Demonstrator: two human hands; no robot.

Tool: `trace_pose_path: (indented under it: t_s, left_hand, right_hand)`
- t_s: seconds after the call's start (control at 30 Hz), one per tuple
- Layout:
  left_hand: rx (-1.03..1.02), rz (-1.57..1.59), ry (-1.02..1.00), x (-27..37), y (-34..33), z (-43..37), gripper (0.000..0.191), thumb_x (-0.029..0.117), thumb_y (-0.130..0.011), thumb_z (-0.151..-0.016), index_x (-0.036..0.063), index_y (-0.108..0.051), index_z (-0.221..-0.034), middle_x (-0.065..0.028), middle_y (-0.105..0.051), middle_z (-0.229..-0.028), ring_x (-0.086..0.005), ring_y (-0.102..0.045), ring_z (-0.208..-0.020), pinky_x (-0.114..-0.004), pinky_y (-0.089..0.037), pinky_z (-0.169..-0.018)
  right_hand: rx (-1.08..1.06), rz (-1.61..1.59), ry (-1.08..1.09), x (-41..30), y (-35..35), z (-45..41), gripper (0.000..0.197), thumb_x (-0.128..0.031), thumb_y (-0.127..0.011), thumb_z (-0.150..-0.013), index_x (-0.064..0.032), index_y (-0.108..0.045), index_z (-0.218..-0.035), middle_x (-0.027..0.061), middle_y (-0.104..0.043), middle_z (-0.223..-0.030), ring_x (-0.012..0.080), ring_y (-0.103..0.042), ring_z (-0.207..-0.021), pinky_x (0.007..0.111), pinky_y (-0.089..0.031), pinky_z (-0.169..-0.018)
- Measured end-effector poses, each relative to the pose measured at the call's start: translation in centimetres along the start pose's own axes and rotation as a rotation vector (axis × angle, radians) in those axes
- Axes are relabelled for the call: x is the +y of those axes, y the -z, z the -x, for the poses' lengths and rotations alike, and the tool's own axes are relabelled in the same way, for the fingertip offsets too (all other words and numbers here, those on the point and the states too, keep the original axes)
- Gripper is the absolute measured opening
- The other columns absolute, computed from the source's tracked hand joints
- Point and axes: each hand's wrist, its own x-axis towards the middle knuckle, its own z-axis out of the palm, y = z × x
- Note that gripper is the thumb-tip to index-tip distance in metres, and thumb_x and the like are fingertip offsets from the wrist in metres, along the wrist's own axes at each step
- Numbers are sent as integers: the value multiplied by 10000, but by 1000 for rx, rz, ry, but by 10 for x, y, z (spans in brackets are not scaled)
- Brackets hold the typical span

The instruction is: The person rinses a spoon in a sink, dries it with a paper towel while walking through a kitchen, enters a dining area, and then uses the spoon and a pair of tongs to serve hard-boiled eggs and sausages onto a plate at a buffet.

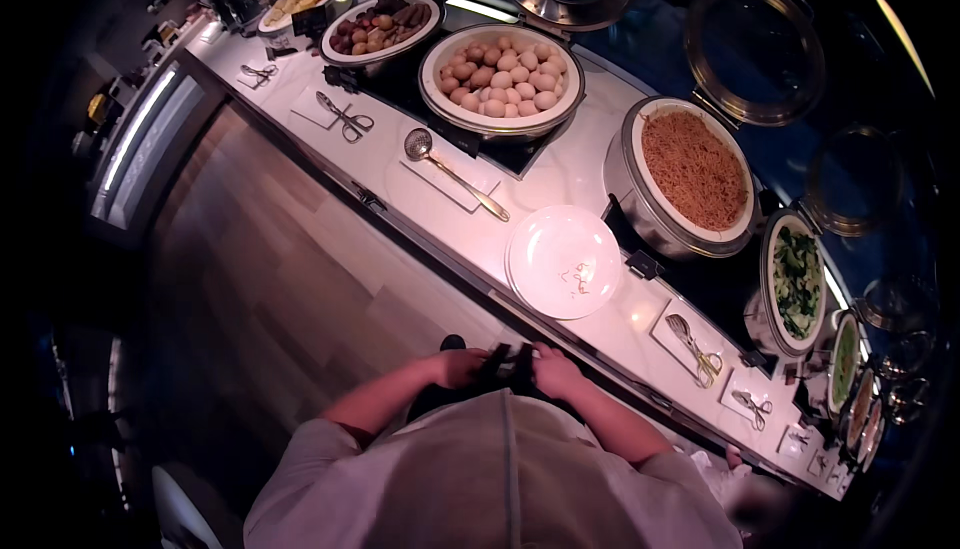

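At waist level, my left hand (459, 367) and my right hand (556, 373) are held close together. Between them is a black item (510, 369), gripped from either side; its kind is unclear in the shadow. Just beyond, at the counter's edge, lies a stack of white plates (559, 241), the top one with a few noodle scraps on it. To the left of the plates a skimmer ladle (450, 170) rests across a white rectangular dish (442, 187). Serving tongs (694, 350) lie on another white dish, right of the plates.
Along the white counter (592, 144) stand open chafing dishes of eggs (510, 80), fried noodles (694, 170) and leafy greens (797, 283). Farther left is a dish of potatoes and other roots (382, 28). Raised round lids (754, 54) stand behind. A person's hand (733, 457) shows at lower right.
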Motion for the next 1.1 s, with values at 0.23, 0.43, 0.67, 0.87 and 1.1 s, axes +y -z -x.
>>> trace_pose_path:
  t_s: [0.23, 0.43, 0.67, 0.87, 1.1]
  left_hand:
    - [-65, -136, 223, 9, 44, 70, 192, 196, -571, -805, 70, -665, -914, -188, -669, -924, -378, -630, -944, -451, -501, -824]
    - [-83, -240, 308, 3, 67, 91, 259, 249, -563, -789, 50, -702, -882, -187, -685, -921, -364, -654, -917, -452, -520, -821]
    - [-50, -259, 355, 11, 83, 81, 251, 253, -586, -764, 65, -715, -871, -174, -698, -923, -349, -670, -906, -451, -522, -817]
    - [-146, -373, 327, 2, 73, 58, 207, 194, -584, -804, 56, -711, -893, -163, -704, -950, -316, -680, -928, -409, -537, -816]
    - [161, -546, -26, -16, 37, 39, 243, 347, -653, -757, 108, -680, -721, -117, -653, -715, -315, -661, -663, -428, -536, -601]
  right_hand:
    - [-513, 205, -511, -146, 64, -46, 675, -684, -497, -840, -160, -646, -1238, 114, -615, -1275, 288, -568, -1191, 484, -422, -974]
    - [-65, -96, -36, -115, -20, -61, 551, -518, -528, -894, -82, -643, -1211, 172, -593, -1285, 316, -507, -1254, 403, -429, -995]
    - [-248, -615, -308, -133, -10, -91, 324, -372, -654, -810, -60, -732, -850, 142, -688, -786, 240, -638, -732, 351, -499, -719]
    - [153, -659, -97, -139, -6, -68, 191, -142, -712, -750, -33, -706, -906, 147, -671, -889, 266, -646, -852, 342, -501, -782]
    - [410, -1033, -263, -121, 18, -2, 88, -127, -613, -898, -40, -629, -893, 24, -634, -810, 106, -619, -741, 284, -503, -674]
